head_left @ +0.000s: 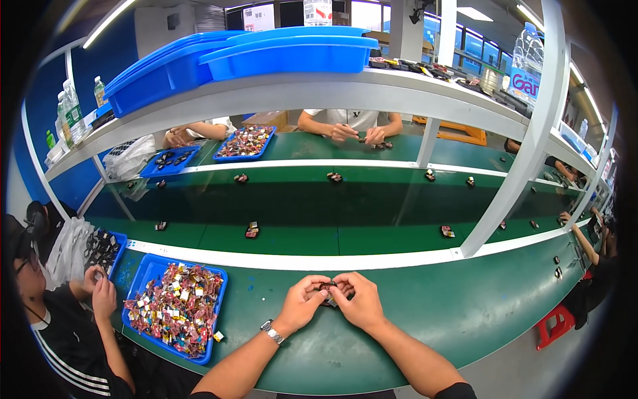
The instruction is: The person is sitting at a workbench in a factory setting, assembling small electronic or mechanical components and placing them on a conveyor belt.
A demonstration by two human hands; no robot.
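Observation:
Over the green bench, my left hand (pixel 304 300) and my right hand (pixel 359 300) meet at the fingertips. Between them they pinch a small dark electronic part (pixel 327 286), its shape mostly covered by fingers and thumbs. Both hands are closed on it. A bit of reddish and pale material shows just under the thumbs; whether it belongs to the same part I cannot tell. Left of my left wrist stands a blue tray (pixel 222 290) heaped with small red circuit boards (pixel 176 309) carrying white and yellow pieces. One loose piece (pixel 218 336) lies by its right edge.
Beyond a white rail (pixel 299 261), a green conveyor belt (pixel 299 229) carries scattered small assemblies (pixel 252 230). Overhead, a white shelf (pixel 319 85) holds blue trays (pixel 286 56) and bottles; its post (pixel 512 179) rises at right. Co-workers (pixel 73 332) sit left, across and right.

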